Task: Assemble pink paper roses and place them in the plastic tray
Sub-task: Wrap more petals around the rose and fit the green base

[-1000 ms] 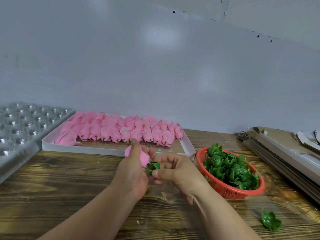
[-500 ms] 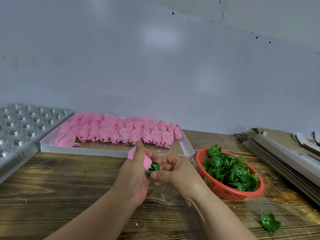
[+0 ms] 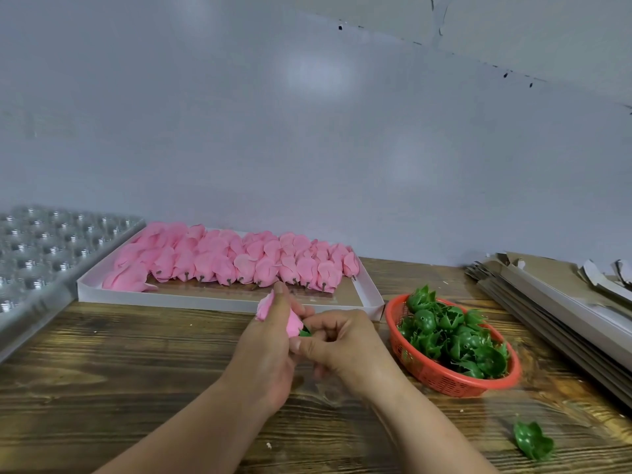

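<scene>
That pink rose (image 3: pixel 293 322) you're holding over the middle of the table is light, soft paper that crushes easily, so grip it low near the base, not round the petals. Your left hand (image 3: pixel 270 350) is wrapped round the bud, and your right hand (image 3: pixel 338 340) pinches the green calyx (image 3: pixel 304 332) against its bottom. It's a closed pale-pink bud. The plastic tray (image 3: pixel 51 254) waits at the table's left edge.

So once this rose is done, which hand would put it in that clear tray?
Probably the left hand: it already grips the pink rose, and the plastic tray lies on its side. The right hand pinches the green base, nearer the red basket.
</scene>
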`<state>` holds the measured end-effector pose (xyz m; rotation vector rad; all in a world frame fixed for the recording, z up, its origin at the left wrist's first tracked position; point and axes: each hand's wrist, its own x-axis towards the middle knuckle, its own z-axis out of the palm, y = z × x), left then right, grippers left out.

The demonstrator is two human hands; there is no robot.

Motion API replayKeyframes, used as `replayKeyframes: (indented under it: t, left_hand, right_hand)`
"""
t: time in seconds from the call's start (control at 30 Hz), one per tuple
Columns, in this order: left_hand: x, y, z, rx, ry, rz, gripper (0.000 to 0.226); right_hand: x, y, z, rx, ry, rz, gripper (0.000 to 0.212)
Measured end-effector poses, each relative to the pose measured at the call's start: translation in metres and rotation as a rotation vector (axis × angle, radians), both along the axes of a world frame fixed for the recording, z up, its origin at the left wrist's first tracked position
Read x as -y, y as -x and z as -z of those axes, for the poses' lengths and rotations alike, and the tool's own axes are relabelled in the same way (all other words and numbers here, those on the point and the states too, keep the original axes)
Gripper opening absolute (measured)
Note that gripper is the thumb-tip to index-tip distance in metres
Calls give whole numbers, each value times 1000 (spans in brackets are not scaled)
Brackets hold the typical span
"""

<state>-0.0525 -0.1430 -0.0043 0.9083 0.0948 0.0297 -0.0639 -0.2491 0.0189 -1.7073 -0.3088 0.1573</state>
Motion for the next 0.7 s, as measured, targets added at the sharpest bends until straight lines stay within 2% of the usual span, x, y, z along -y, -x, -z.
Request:
replayKeyframes:
  t: [0.37, 0.5, 0.7]
  left_hand:
    - [-3, -3, 3, -87, 52, -18, 48]
    - [-4, -3, 4, -74, -1, 5, 57]
    - [-3, -2, 3, -18, -36, -6, 49]
  right_hand:
    - [-5, 1, 2, -84, -77, 16, 18]
    - [-10, 2, 5, -64, -92, 35, 19]
    - [-8, 3, 2, -26, -113, 33, 16]
